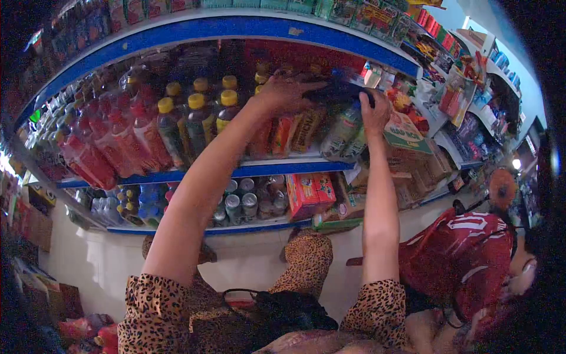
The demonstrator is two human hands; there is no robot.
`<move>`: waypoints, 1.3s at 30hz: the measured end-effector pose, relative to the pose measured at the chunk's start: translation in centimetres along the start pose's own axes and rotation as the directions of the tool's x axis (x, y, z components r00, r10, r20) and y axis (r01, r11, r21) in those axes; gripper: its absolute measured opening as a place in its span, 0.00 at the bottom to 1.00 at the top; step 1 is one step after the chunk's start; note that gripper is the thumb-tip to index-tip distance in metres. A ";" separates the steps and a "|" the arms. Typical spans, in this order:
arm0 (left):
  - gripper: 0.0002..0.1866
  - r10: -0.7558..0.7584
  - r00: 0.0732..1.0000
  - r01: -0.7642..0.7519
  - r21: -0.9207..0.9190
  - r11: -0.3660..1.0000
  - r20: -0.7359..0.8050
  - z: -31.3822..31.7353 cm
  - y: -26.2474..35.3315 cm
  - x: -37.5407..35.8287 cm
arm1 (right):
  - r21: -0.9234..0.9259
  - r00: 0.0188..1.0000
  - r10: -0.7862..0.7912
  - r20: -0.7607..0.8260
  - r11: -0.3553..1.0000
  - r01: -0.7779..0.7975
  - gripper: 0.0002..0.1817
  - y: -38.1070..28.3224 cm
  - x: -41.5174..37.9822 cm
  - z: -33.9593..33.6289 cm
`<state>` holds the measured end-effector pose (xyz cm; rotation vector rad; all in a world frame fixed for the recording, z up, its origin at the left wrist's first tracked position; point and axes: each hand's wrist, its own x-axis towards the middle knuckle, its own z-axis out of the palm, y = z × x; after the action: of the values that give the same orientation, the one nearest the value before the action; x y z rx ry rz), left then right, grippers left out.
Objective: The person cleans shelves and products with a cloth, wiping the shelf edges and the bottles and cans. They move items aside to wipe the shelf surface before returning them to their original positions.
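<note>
My left hand point(289, 91) reaches over the bottles on the middle shelf, its fingers stretched out against a dark, limp-looking item point(339, 91). I cannot make out whether that is cloth or plastic. At its other end, my right hand point(375, 111) has thumb and fingers closed on the edge. Clear bottles with green labels point(342, 133) stand just below, between the hands. Under my left hand are brown-labelled packs point(306, 130) and orange packs point(284, 133). Yellow-capped dark bottles point(197, 121) stand beside my left forearm.
Red drink bottles point(127, 133) fill the shelf's left part. Below, cans point(242, 203) and a pink-red box point(311, 194) sit on the bottom shelf. The blue upper shelf edge point(236, 28) runs above my hands. A person in a red jersey point(460, 253) is low at my right.
</note>
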<state>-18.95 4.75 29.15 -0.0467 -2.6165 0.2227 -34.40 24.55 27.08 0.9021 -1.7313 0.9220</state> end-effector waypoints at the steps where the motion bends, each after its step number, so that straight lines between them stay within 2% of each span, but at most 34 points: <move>1: 0.33 -0.011 1.000 0.012 -0.038 0.999 0.018 -0.2 0.1 -0.1 | -0.003 1.000 -0.027 0.008 1.000 0.027 0.16 -0.1 -0.1 -0.1; 4: 0.32 -0.032 0.999 0.035 -0.088 0.995 0.036 -0.6 0.1 -0.2 | -0.219 0.992 -0.129 -0.001 0.967 0.126 0.18 -1.2 -0.7 -0.3; 7: 0.30 -0.056 0.998 0.056 -0.062 0.996 0.007 -1.1 0.5 -0.4 | -0.268 0.995 -0.103 -0.003 0.958 0.099 0.19 -1.0 -0.9 0.2; 9: 0.29 -0.098 0.995 0.100 -0.087 0.991 0.031 -1.5 0.9 -0.6 | -0.195 0.997 -0.070 0.020 0.978 0.072 0.19 -0.6 -1.0 0.2; 12: 0.27 -0.002 0.989 -0.020 -0.150 0.989 -0.148 0.8 -0.4 0.3 | -0.114 0.999 -0.010 0.035 0.993 0.014 0.19 0.1 -0.9 0.2; 16: 0.27 -0.038 0.993 0.033 -0.044 0.998 -0.111 0.1 0.1 -0.1 | 0.002 0.997 0.050 0.057 0.999 -0.050 0.19 0.5 -0.7 0.2; 18: 0.27 -0.042 0.997 0.039 -0.048 0.998 -0.070 -0.2 0.2 -0.1 | 0.002 0.999 0.040 0.026 0.999 -0.040 0.18 0.4 -0.8 0.3; 21: 0.26 0.060 0.991 -0.057 0.032 0.998 -0.120 1.4 -0.8 0.6 | -0.058 1.000 -0.019 -0.012 0.998 0.018 0.18 0.1 -1.1 0.1; 24: 0.26 -0.017 0.992 0.014 -0.021 1.000 -0.127 1.3 -0.4 0.3 | -0.094 0.997 -0.067 -0.028 0.994 0.064 0.17 -0.1 -1.2 0.1; 26: 0.25 0.143 0.988 -0.136 0.103 0.985 -0.062 -0.6 -0.4 -0.1 | -0.058 0.998 -0.054 -0.018 0.997 0.053 0.17 0.1 -1.1 0.2; 28: 0.24 0.104 0.994 -0.103 0.052 0.993 -0.024 -0.2 -0.5 0.2 | 0.017 1.000 -0.009 0.009 1.000 0.009 0.16 0.5 -0.9 0.1; 29: 0.23 -0.010 1.000 0.009 -0.053 0.999 -0.013 0.6 -0.7 0.9 | 0.024 1.000 0.007 -0.001 1.000 -0.006 0.16 0.6 -0.9 0.2; 31: 0.23 -0.036 0.999 0.034 -0.136 0.990 -0.015 1.6 -1.4 1.5 | 0.039 0.999 0.036 -0.025 0.999 -0.035 0.15 0.8 -0.7 0.5; 32: 0.22 0.050 0.998 -0.054 -0.116 0.992 -0.036 1.9 -2.1 1.4 | 0.044 0.998 0.050 -0.028 0.998 -0.049 0.15 0.9 -0.7 0.5; 34: 0.22 0.063 0.995 -0.073 -0.146 0.987 -0.071 1.5 -2.1 1.1 | 0.055 0.996 0.079 -0.031 0.995 -0.077 0.15 0.2 -0.5 0.1; 36: 0.23 -0.085 0.992 0.060 -0.252 0.966 -0.091 0.9 -1.2 0.9 | 0.118 0.995 0.093 -0.030 0.989 -0.089 0.15 0.3 -0.5 0.1; 37: 0.23 -0.127 0.991 0.130 -0.342 0.931 0.030 -0.6 -0.7 0.5 | 0.150 0.995 0.100 -0.029 0.984 -0.094 0.15 0.5 -0.5 0.2; 39: 0.22 -0.171 0.945 0.291 -0.482 0.826 0.278 -3.0 -0.2 0.1 | 0.093 0.993 0.114 -0.023 0.989 -0.112 0.15 0.7 -0.5 0.4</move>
<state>-17.61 5.00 31.80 0.1207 -2.7952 -0.6068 -34.99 24.62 26.37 0.8530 -1.7420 1.0913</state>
